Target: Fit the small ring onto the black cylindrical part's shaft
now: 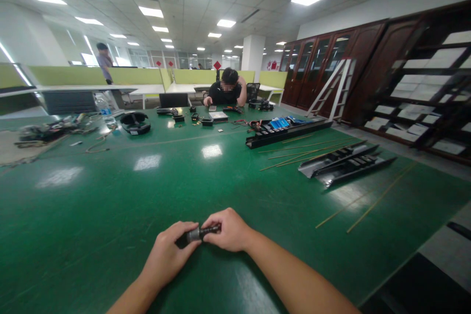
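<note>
Near the front edge of a green table [121,206], both hands hold a short dark cylindrical part [193,235] with a grey metal collar and a narrower dark shaft. Its exact kind is too small to tell. My left hand [167,252] is closed round the thicker end, thumb on top and fingers below. My right hand [227,230] pinches the thinner end between thumb and forefinger. The part lies roughly level, pointing left to right, and the fingers hide both its ends in part.
Metal channels [353,169] and thin brass-coloured rods [379,201] lie on the right. A long black tray [287,133] holds blue packets. A black headset [135,123] and a cable pile [55,130] are at left. Opposite sits a person [226,93]; a stepladder [336,88] stands beyond.
</note>
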The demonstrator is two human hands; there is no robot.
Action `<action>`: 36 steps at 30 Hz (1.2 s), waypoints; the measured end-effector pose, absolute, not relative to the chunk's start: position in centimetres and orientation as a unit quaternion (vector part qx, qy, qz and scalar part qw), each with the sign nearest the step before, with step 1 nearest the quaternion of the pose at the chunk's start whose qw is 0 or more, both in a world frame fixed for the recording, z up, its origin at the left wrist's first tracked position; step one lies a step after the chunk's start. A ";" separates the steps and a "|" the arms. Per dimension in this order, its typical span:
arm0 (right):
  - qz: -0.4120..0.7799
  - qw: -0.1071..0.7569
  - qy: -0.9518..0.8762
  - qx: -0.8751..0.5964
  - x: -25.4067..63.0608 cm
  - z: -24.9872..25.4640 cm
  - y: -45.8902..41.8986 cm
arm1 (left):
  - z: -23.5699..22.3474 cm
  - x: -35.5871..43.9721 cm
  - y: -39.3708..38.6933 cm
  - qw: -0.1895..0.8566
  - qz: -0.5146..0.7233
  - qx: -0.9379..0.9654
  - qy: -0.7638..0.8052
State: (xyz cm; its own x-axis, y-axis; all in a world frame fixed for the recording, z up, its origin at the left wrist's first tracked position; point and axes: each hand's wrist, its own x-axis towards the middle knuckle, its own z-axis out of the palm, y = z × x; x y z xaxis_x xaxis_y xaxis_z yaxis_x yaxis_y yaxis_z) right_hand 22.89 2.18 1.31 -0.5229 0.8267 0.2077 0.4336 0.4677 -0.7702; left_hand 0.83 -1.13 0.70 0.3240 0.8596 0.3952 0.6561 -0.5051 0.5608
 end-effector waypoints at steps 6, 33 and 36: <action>0.364 0.298 -0.791 -0.392 22.9 0.9 2.5 | 0.6 0.8 -1.1 0.146 0.341 0.800 0.471; 0.356 0.303 -0.791 -0.396 23.0 0.7 2.6 | 1.1 0.8 -1.2 0.141 0.346 0.801 0.468; 0.356 0.308 -0.788 -0.396 23.1 0.5 2.7 | 1.1 0.9 -1.1 0.144 0.344 0.800 0.470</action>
State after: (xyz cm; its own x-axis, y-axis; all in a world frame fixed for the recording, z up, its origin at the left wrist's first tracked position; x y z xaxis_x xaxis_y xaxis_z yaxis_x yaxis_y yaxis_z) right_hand 23.06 2.67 0.53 -0.4964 0.8441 0.2028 0.4062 0.4323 -0.8051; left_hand 0.90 -1.14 1.08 0.3212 0.8517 0.4140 0.6535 -0.5158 0.5540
